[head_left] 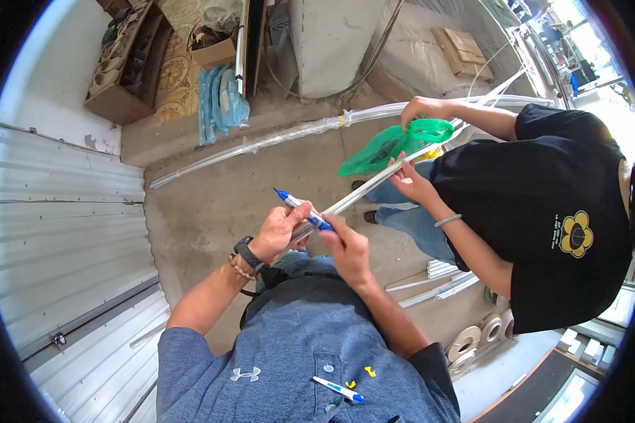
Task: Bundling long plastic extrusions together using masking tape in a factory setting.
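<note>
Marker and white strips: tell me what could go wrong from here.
The marker points out past the left hand with what looks like a bare dark tip, so it could smudge something.

The long white strips reach across to a co-worker's hand; if either person loosens their hold, they might slip or bend.

The thin green bag lies close against the strips and could snag.

The person wears a shirt (282, 349) of mottled greyish-blue cloth, with pale buttons (329, 368) and, left of the placket's edge, a white emblem (245, 374). The right sleeve (439, 363) shows black. Behind the left hand (279, 233) are a dark watch (246, 249) and a beaded bracelet (240, 268).
</note>
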`<state>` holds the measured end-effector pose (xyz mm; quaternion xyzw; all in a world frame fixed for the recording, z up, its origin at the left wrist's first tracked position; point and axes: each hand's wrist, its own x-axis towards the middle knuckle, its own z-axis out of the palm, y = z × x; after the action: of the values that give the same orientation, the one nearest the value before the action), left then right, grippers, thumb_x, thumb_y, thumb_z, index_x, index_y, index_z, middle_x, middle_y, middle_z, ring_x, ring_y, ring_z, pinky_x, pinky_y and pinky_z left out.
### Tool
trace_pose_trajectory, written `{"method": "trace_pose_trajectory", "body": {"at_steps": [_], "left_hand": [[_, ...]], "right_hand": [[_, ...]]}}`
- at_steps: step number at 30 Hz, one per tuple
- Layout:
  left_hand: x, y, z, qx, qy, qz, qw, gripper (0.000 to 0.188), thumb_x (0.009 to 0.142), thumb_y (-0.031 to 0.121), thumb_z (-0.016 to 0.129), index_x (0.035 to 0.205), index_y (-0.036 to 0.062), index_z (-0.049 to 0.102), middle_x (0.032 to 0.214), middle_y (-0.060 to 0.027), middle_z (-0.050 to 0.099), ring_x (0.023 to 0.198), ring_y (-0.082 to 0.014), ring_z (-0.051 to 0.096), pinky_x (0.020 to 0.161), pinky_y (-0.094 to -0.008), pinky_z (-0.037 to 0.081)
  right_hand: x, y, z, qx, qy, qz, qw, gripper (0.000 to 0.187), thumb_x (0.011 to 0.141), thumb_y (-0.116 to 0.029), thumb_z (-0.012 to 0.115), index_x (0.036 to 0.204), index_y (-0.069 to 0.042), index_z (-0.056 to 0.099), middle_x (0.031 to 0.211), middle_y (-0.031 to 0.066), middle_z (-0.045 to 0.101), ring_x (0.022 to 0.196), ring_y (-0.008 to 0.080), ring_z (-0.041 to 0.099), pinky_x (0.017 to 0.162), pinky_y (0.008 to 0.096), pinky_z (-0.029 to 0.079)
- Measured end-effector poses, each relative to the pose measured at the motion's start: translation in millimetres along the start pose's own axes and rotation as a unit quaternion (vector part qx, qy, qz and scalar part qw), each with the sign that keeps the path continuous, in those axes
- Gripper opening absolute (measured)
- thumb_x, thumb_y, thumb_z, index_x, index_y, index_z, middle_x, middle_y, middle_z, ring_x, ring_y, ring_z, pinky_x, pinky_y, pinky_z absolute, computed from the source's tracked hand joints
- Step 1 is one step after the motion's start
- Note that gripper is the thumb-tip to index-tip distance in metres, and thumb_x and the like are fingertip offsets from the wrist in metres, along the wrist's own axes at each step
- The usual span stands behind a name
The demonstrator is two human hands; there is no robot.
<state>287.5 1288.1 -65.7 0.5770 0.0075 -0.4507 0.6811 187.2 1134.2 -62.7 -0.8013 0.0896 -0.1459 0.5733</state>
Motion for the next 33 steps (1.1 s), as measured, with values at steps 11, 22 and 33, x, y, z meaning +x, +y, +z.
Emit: {"method": "trace_pose_trajectory", "body": {"at_steps": [11, 22, 33], "left_hand": [[-1, 2, 5, 0.231, 0.004, 0.203, 0.952, 0.036, 0.099, 0.036, 0.055, 0.111, 0.0023, 0.058, 0.099, -0.0094, 0.054, 0.083, -0.0225, 0.06, 0.07, -0.0367, 0.049], [-18, 13, 11, 0.367, 0.008, 0.234, 0.9, 0.036, 0.096, 0.032, 0.057, 0.107, -0.0023, 0.056, 0.109, -0.0158, 0.05, 0.088, -0.0358, 0.058, 0.075, -0.0436, 0.046], [-17, 15, 13, 0.361, 0.003, 0.228, 0.904, 0.04, 0.096, 0.034, 0.057, 0.11, -0.0035, 0.058, 0.112, -0.0164, 0.05, 0.093, -0.036, 0.059, 0.08, -0.0441, 0.047]], "right_hand": [[44, -22, -57, 0.215, -0.003, 0.139, 0.967, 0.01, 0.094, -0.007, 0.056, 0.103, -0.002, 0.058, 0.071, 0.0002, 0.054, 0.058, 0.0054, 0.046, 0.049, 0.0204, 0.033], [124, -33, -44, 0.036, -0.235, 0.117, 0.964, 0.02, 0.095, -0.02, 0.066, 0.098, 0.0, 0.069, 0.07, -0.0044, 0.057, 0.061, 0.0028, 0.046, 0.053, 0.0212, 0.036], [116, -33, -49, 0.077, -0.308, 0.171, 0.933, 0.018, 0.094, -0.017, 0.066, 0.099, 0.0, 0.07, 0.07, -0.0015, 0.06, 0.059, 0.0049, 0.051, 0.053, 0.022, 0.041]]}}
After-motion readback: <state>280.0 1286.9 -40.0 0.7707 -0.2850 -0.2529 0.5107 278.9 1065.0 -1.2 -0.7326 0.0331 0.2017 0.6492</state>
